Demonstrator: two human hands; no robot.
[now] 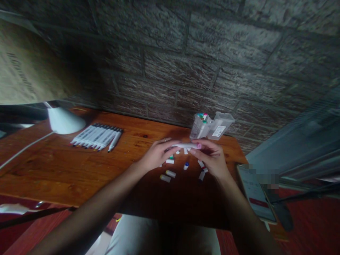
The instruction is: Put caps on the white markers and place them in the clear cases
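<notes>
A white marker [183, 145] with a pink end is held level between my two hands, above the wooden table. My left hand [158, 153] is closed on its left part, and a ring shows on one finger. At the pink end, my right hand [212, 156] pinches the marker between thumb and fingers. Loose marker caps lie scattered below my hands: a blue-topped cap [186, 165], a yellowish-ended cap [165, 178] with another beside it, a green-ended cap [170, 161] and a dark-ended cap [202, 176]. Some caps are partly hidden behind my fingers.
A row of uncapped white markers [92, 137] lies at the left. Behind my hands stand a clear plastic case [199, 127] holding several markers and its open half [220, 127]. A lamp [65, 120] stands at the far left, a tablet [256, 194] at the right edge, and a brick wall behind.
</notes>
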